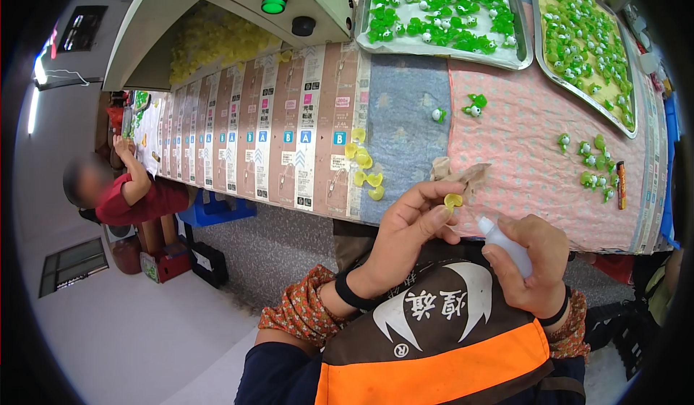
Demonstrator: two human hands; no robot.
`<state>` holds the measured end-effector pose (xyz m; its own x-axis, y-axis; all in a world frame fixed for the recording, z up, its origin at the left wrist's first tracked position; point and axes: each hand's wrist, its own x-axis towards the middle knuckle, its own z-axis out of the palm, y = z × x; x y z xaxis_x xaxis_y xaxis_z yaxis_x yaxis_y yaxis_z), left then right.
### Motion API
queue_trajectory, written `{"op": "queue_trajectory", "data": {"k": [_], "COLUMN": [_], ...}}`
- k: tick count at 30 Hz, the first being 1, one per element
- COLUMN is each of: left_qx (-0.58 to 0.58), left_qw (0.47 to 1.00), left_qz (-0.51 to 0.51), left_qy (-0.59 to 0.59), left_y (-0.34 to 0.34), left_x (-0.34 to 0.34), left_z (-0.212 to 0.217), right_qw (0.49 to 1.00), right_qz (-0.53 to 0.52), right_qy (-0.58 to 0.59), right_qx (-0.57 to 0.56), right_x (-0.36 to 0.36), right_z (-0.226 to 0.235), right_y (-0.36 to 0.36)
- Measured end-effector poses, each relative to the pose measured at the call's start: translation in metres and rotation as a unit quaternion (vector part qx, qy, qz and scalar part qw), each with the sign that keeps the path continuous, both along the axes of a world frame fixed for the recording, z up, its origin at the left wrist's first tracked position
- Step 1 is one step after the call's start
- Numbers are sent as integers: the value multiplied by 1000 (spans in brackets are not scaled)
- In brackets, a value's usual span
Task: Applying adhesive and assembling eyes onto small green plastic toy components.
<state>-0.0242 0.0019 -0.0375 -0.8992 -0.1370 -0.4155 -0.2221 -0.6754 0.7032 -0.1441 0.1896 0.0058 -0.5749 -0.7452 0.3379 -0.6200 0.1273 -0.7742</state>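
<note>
Above my lap, at the table's near edge, my left hand (412,228) pinches a small translucent yellow plastic piece (452,201) between thumb and fingers. Wrapped in the fingers of my right hand (538,257) is a white squeeze bottle (508,249), its narrow tip tilted toward the yellow piece but apart from it. A crumpled beige cloth (466,176) lies just beyond my left fingertips. Several loose yellow pieces (363,158) are scattered to the left of it. Farther off on the pink cloth sits a small green figure (475,105) with white ball-like parts.
Two metal trays, one with green figures (434,7) and one with yellow-green figures (589,40), stand at the back. More figures (596,160) lie at right beside a red-orange tube (621,185). A machine housing (318,3) covers yellow pieces, far left. Another person (155,192) works there.
</note>
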Motion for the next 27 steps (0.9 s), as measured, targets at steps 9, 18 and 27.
{"op": "queue_trajectory", "data": {"k": [9, 18, 27], "left_qx": [289, 326, 317], "left_qw": [954, 940, 943], "left_qz": [58, 83, 87], "left_qy": [51, 46, 46], "left_y": [-2, 5, 7], "left_x": [-2, -5, -6], "left_z": [-9, -9, -8], "right_qw": [996, 995, 996], "right_qz": [6, 1, -2], "right_qy": [-54, -49, -49], "right_qx": [-66, -85, -81], "right_x": [2, 6, 8], "right_z": [3, -7, -13], "right_y": [1, -9, -13]}}
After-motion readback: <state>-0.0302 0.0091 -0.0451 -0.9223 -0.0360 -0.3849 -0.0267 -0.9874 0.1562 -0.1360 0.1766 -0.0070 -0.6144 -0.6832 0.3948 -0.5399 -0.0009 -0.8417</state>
